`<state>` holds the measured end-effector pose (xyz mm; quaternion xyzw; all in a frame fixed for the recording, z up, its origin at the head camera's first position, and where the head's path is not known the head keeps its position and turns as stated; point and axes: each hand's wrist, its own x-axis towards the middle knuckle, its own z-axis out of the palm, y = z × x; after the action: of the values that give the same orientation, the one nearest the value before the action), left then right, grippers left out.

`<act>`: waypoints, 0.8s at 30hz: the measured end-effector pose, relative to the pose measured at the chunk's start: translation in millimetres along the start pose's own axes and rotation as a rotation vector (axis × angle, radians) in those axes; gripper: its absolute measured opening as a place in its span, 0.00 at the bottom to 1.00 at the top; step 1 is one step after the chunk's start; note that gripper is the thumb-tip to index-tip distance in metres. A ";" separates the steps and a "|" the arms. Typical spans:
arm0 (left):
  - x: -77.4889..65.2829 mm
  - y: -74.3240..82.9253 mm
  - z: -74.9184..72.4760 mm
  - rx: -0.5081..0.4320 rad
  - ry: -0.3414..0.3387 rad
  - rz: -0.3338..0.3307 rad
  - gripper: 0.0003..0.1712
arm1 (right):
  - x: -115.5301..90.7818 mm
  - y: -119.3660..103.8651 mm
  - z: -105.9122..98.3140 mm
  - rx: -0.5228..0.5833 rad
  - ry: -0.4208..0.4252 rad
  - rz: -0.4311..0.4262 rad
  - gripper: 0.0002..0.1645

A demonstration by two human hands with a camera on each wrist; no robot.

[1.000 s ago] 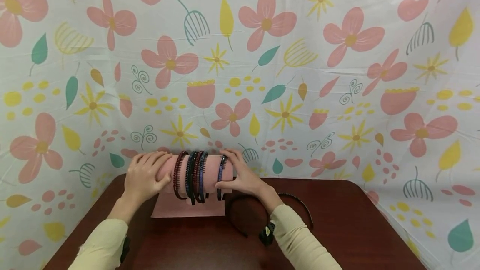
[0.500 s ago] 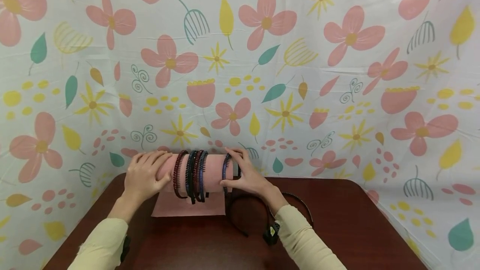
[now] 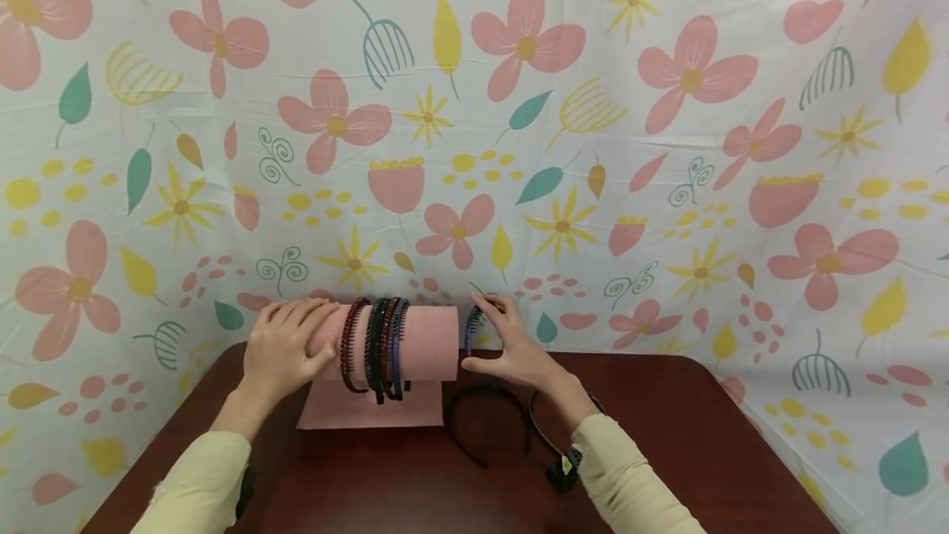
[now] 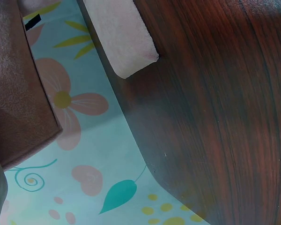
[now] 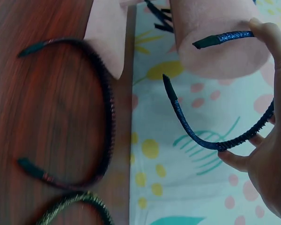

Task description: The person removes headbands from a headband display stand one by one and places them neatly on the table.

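Head: headband (image 3: 469,334) beyond cylinder (image 3: 432,343) edge

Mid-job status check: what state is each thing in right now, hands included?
Pink roll: horizontal, raised above its base
Base: resting on the table
Headbands on the roll: side by side, fitted around it
Left hand: gripping the roll's left end
Right hand: holding a blue headband
Blue headband: off the roll, beyond its right end
Dark headband: loose, on the table
Gold-flecked headband: loose, on the table

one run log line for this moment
left hand: holds pink roll; right hand: holds blue headband beyond roll's end; on roll: several headbands; on table: dark headband, gold-flecked headband
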<state>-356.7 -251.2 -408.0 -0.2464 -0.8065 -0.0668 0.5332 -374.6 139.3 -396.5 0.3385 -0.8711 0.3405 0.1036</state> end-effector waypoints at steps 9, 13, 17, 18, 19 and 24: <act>0.3 0.3 0.2 -0.006 0.000 -0.005 0.39 | -21.4 15.3 -13.5 -0.142 0.059 0.033 0.58; 0.1 0.3 0.6 -0.008 0.001 -0.005 0.38 | -29.4 21.1 -18.8 -0.173 0.065 0.074 0.57; 0.1 -0.2 0.9 -0.008 0.003 -0.003 0.39 | -36.6 26.8 -23.6 -0.191 0.064 0.094 0.57; 0.0 -0.3 0.8 -0.007 0.004 -0.003 0.39 | -38.4 28.6 -24.5 -0.199 0.063 0.094 0.57; 0.0 -0.4 0.6 -0.007 0.002 -0.004 0.38 | -40.4 30.3 -25.5 -0.205 0.060 0.096 0.57; -0.6 -0.6 0.3 -0.004 -0.005 -0.005 0.38 | -52.6 39.1 -31.6 -0.231 0.058 0.107 0.57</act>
<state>-357.0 -251.8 -408.6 -0.2456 -0.8083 -0.0693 0.5306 -362.6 208.6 -414.9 0.2673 -0.9180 0.2524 0.1488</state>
